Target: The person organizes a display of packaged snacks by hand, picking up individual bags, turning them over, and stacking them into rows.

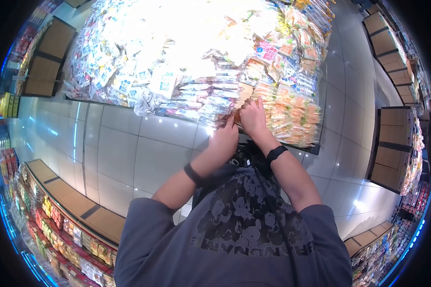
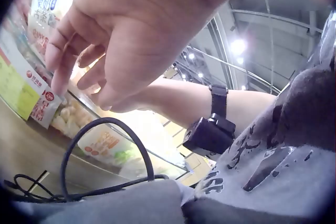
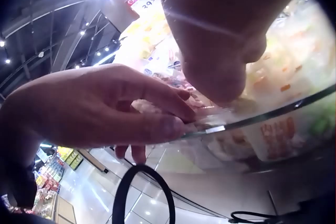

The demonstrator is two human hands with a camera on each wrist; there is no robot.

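Note:
At the near edge of a display bin heaped with clear snack packets, my left hand [image 1: 225,138] has its fingers reaching over the rim. The left wrist view shows the fingers of that hand [image 2: 131,29] loosely bent, fingertips right at a small red-and-white label [image 2: 46,109] on the bin's front. Close on its right, my right hand [image 1: 253,116] reaches in among the orange-printed packets [image 1: 292,112] with fingers bent down. In the right wrist view its fingertips are hidden behind the hand, so I cannot tell whether it grips a packet. Pink-and-white packets [image 1: 208,93] lie in rows beside the left hand.
A clear rim [image 3: 278,111] runs along the bin's front. Dark cable [image 2: 100,124] loops hang before me. Tiled floor [image 1: 124,153] surrounds the bin, and stocked shelves [image 1: 67,225] stand on both sides. A price sign [image 3: 144,1] rises behind the packets.

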